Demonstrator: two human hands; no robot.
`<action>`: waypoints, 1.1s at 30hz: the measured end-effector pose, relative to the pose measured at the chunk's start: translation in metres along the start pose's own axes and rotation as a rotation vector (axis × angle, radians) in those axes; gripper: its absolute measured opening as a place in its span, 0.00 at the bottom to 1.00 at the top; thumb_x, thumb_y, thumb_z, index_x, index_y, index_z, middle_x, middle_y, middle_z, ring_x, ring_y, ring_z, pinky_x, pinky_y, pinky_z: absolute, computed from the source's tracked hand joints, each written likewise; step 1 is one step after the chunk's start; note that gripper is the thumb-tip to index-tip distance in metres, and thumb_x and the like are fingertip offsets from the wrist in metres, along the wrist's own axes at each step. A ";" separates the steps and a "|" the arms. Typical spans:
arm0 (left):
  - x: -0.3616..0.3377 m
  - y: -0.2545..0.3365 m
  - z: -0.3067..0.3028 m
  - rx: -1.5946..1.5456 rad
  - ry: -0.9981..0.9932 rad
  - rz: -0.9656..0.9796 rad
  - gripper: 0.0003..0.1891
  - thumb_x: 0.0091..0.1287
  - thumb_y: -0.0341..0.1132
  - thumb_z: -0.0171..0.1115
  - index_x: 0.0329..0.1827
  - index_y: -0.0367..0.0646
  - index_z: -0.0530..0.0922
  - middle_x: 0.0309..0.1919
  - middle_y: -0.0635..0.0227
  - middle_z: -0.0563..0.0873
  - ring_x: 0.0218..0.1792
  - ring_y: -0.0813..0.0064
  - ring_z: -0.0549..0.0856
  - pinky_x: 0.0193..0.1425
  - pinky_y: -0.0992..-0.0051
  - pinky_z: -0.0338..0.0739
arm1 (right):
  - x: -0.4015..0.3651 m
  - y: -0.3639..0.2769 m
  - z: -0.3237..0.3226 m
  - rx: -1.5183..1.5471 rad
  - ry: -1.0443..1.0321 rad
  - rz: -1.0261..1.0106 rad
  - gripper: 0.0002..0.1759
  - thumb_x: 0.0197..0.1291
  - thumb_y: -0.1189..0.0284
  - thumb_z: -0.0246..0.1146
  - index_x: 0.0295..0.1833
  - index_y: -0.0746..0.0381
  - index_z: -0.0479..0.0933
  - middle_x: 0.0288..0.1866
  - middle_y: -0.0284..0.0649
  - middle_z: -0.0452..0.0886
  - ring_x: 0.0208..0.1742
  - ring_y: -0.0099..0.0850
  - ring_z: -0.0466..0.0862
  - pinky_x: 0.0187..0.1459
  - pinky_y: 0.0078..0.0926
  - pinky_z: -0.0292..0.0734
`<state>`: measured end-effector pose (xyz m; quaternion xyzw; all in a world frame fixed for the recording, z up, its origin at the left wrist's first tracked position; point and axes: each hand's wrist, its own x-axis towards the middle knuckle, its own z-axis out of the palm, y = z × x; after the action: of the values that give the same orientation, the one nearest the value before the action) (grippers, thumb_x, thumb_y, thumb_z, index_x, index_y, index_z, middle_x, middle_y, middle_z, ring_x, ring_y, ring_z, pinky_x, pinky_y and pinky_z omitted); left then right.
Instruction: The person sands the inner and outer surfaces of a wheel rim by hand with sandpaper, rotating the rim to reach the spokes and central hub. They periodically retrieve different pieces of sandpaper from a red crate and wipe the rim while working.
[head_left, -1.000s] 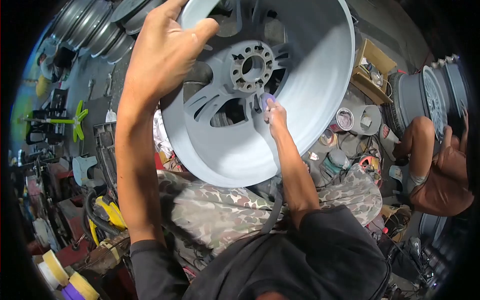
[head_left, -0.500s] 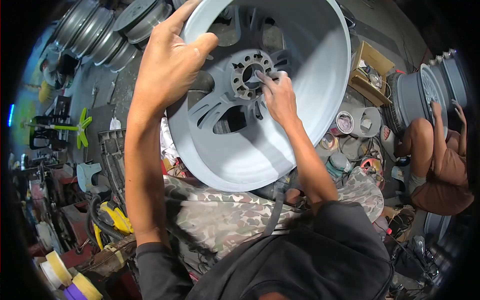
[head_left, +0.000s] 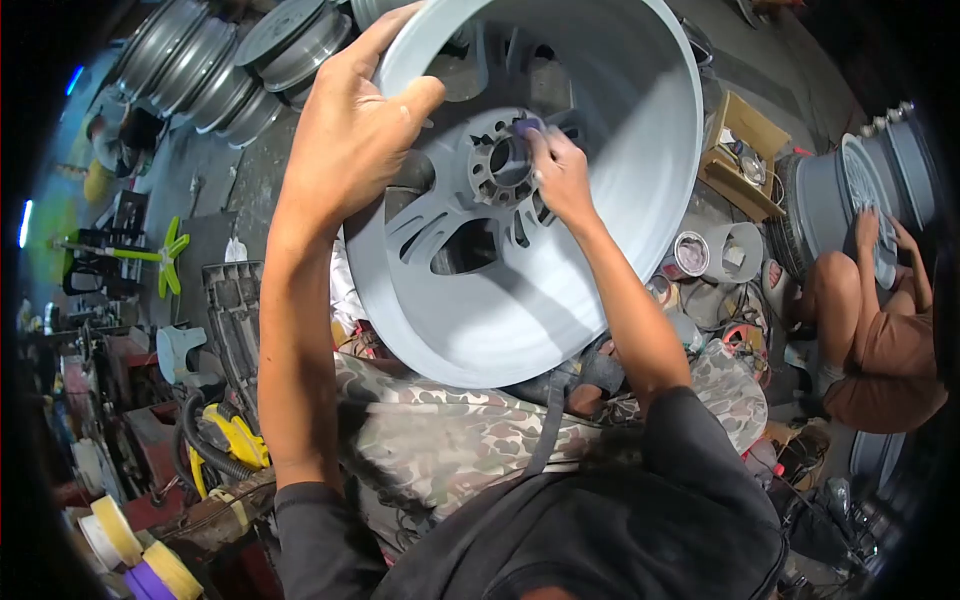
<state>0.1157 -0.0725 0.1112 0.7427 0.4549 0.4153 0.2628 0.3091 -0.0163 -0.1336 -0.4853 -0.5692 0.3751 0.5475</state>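
A large grey wheel rim [head_left: 620, 230] stands tilted over my lap, its inner barrel facing me. My left hand [head_left: 355, 135] grips the rim's upper left edge, thumb on the inside. Inside the barrel, my right hand [head_left: 560, 175] pinches a small purple pad [head_left: 527, 127] against the upper edge of the hub, beside the ring of bolt holes. The fingertips partly cover the pad.
Stacked rims [head_left: 180, 65] lie at the upper left. On the right are a cardboard box [head_left: 745, 150], a small tub [head_left: 690, 254] and a co-worker [head_left: 870, 330] at another wheel. A yellow tool [head_left: 235, 440] and tape rolls [head_left: 110, 532] lie lower left.
My right hand has moved up along the hub, and the purple pad now shows at its fingertips. The rim and my left hand have shifted slightly right in view.
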 end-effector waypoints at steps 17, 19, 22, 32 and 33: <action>0.003 0.011 -0.006 -0.130 -0.035 -0.114 0.28 0.61 0.25 0.59 0.69 0.33 0.74 0.45 0.73 0.82 0.38 0.85 0.76 0.44 0.82 0.73 | 0.000 -0.018 0.043 -0.930 -0.367 -0.940 0.17 0.61 0.69 0.63 0.53 0.63 0.83 0.56 0.37 0.78 0.56 0.35 0.76 0.58 0.31 0.70; 0.009 -0.008 -0.005 -0.135 -0.013 0.037 0.28 0.61 0.25 0.58 0.68 0.34 0.74 0.44 0.72 0.82 0.37 0.85 0.75 0.42 0.82 0.72 | -0.038 -0.011 0.033 -0.808 -0.422 -0.773 0.19 0.62 0.69 0.63 0.58 0.64 0.81 0.53 0.38 0.78 0.54 0.35 0.76 0.56 0.32 0.71; 0.010 0.004 -0.004 -0.125 -0.050 -0.050 0.28 0.61 0.25 0.57 0.68 0.34 0.75 0.42 0.72 0.82 0.35 0.85 0.75 0.39 0.82 0.71 | -0.059 0.014 0.029 -0.776 -0.473 -0.728 0.24 0.63 0.69 0.62 0.64 0.64 0.78 0.53 0.37 0.77 0.52 0.34 0.76 0.54 0.32 0.71; 0.005 0.017 -0.001 -0.131 -0.026 -0.216 0.28 0.60 0.25 0.58 0.67 0.33 0.75 0.42 0.64 0.86 0.38 0.79 0.81 0.44 0.78 0.78 | -0.078 0.042 0.022 -1.071 -0.426 -0.909 0.21 0.66 0.65 0.60 0.62 0.58 0.81 0.62 0.30 0.76 0.55 0.29 0.74 0.51 0.31 0.69; 0.006 0.002 -0.001 -0.086 -0.023 -0.095 0.28 0.61 0.26 0.59 0.69 0.34 0.74 0.48 0.64 0.85 0.45 0.79 0.81 0.54 0.78 0.75 | -0.074 0.033 0.020 -1.033 -0.402 -0.895 0.22 0.65 0.65 0.59 0.62 0.58 0.81 0.64 0.30 0.75 0.55 0.29 0.74 0.52 0.31 0.70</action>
<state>0.1172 -0.0676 0.1158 0.7130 0.4682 0.4128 0.3193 0.2885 -0.0772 -0.1868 -0.3238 -0.9089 -0.1212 0.2332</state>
